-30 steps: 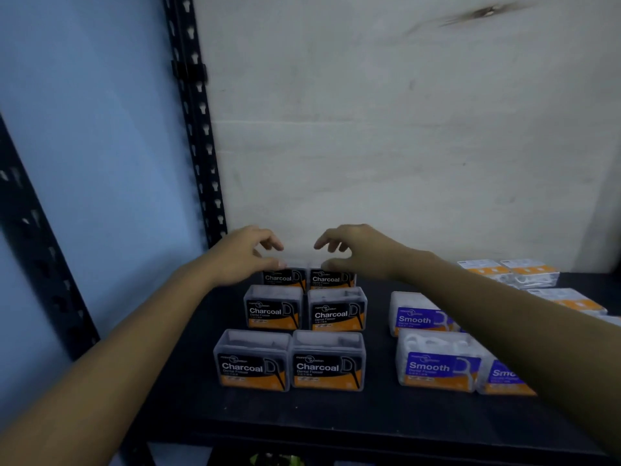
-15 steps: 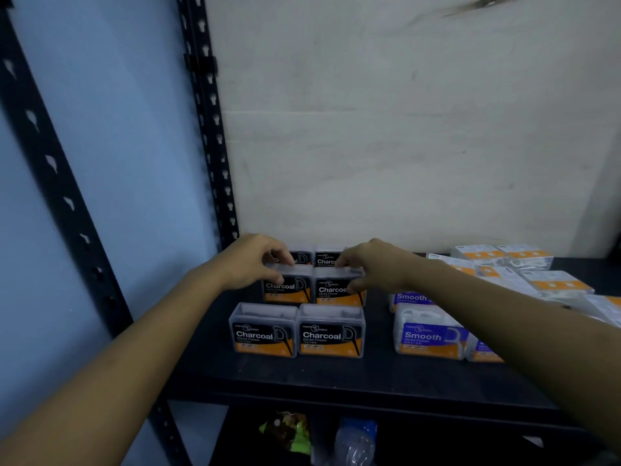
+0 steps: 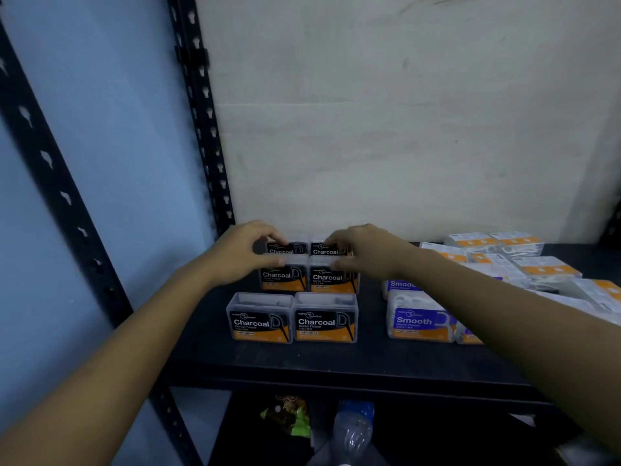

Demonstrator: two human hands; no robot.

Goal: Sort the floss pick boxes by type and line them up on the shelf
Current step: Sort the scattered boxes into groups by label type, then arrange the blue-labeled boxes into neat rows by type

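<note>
Partly, left hand point(image 3: 237, 254) and right hand point(image 3: 371, 254) cover the rear Charcoal boxes point(image 3: 307, 249).

Left hand point(image 3: 240, 255) and right hand point(image 3: 368, 253), fingers curled, grip rear Charcoal boxes point(image 3: 327, 279) on black shelf point(image 3: 336, 364); two more stand in front, Smooth boxes point(image 3: 418, 319) to the right, bottle point(image 3: 353, 428) below.

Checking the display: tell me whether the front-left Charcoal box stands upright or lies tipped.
Upright. The front-left Charcoal box stands on its base on the shelf, label level and facing forward, clear top uppermost.
</note>
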